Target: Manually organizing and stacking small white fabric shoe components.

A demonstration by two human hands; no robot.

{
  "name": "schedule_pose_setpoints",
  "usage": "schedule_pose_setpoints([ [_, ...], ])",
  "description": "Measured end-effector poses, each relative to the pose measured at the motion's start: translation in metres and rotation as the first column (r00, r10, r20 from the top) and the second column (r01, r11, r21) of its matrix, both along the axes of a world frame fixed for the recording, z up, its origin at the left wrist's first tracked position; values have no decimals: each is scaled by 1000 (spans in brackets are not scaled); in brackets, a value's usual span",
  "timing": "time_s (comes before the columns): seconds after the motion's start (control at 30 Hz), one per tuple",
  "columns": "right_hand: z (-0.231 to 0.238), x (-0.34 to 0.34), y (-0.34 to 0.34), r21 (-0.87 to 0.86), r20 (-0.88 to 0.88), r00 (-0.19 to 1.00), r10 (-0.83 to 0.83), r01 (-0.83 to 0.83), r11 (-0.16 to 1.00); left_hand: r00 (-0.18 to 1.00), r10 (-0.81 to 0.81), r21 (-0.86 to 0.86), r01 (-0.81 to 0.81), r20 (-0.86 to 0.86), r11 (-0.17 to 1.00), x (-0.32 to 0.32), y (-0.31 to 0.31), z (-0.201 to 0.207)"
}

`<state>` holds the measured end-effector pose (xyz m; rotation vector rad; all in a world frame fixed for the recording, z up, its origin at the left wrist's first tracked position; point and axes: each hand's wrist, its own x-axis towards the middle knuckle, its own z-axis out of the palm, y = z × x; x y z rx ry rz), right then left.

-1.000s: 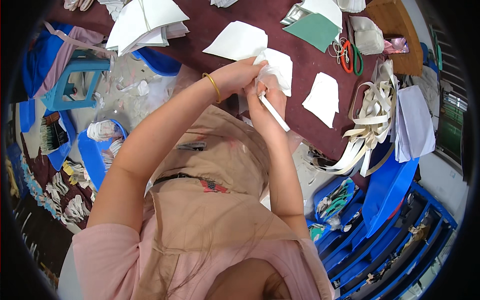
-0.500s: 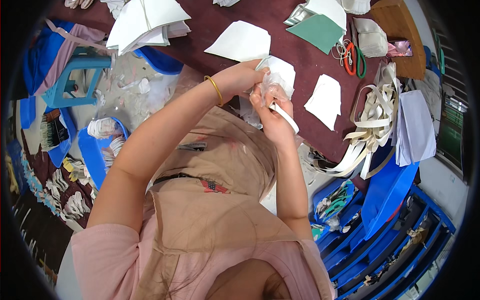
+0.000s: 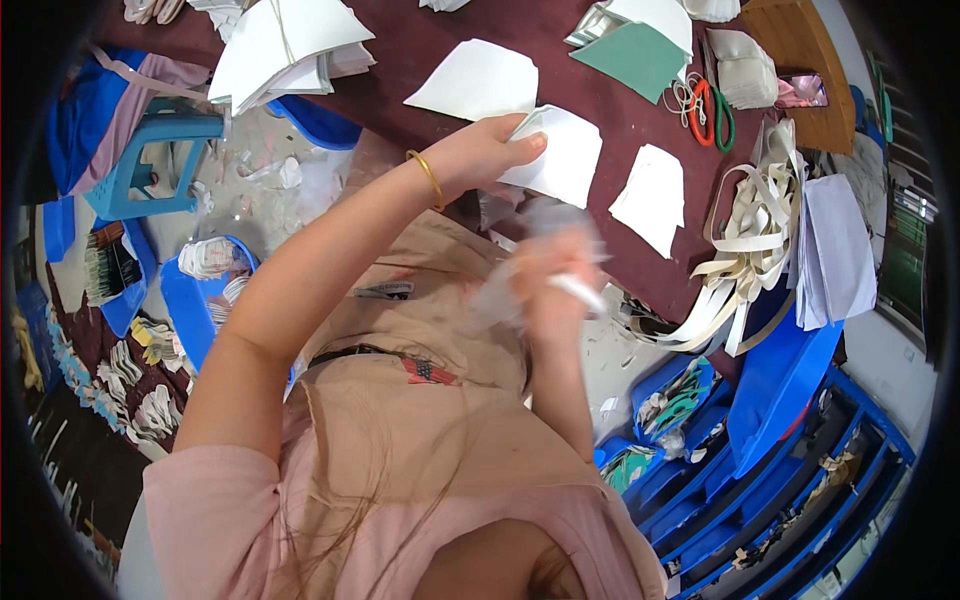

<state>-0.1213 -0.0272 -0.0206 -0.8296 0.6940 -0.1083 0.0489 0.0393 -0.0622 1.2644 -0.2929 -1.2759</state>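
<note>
My left hand (image 3: 492, 152), with a gold bangle on the wrist, pinches a white sheet piece (image 3: 562, 158) by its left corner, thumb on top, over the table's near edge. Motion smears my right hand (image 3: 560, 272), which is below and to the right of that piece and apart from it. Clear, crumpled plastic film (image 3: 500, 292) trails from its fingers. A white, rod-like thing (image 3: 578, 292) also sticks out of this hand; its kind is too blurred to make out. Another white piece (image 3: 478, 78) lies flat just beyond my left hand.
On the dark red table (image 3: 440, 25) are more white pieces (image 3: 650, 200), a green-topped stack (image 3: 635, 58), red-and-green-handled scissors (image 3: 712, 115) and a tied white stack (image 3: 290, 50). Cream straps (image 3: 750, 240) hang off the right edge. Blue bins (image 3: 785, 380) stand at lower right.
My right hand has pulled away from the white piece, down toward my apron, taking the plastic film with it. The white piece now shows uncovered in my left hand.
</note>
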Motion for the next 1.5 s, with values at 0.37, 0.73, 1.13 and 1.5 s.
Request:
schedule_pose_setpoints([
  [0.37, 5, 1, -44, -759, 67, 998, 9, 45, 649, 347, 195, -86, -307, 917, 948, -47, 42, 16],
  [0.73, 2, -17, -22, -788, 64, 998, -17, 61, 613, 559, 154, -140, -69, 815, 988, -66, 24, 19],
  [1.13, 40, -47, -43, -638, 122, 918, -377, 363, 679, 439, 118, 3, -265, 891, 964, -39, 89, -6],
  [1.5, 31, -36, -31, -515, 126, 932, -340, 354, 781, 232, 4, 34, -161, 973, 986, -67, 66, 42],
])
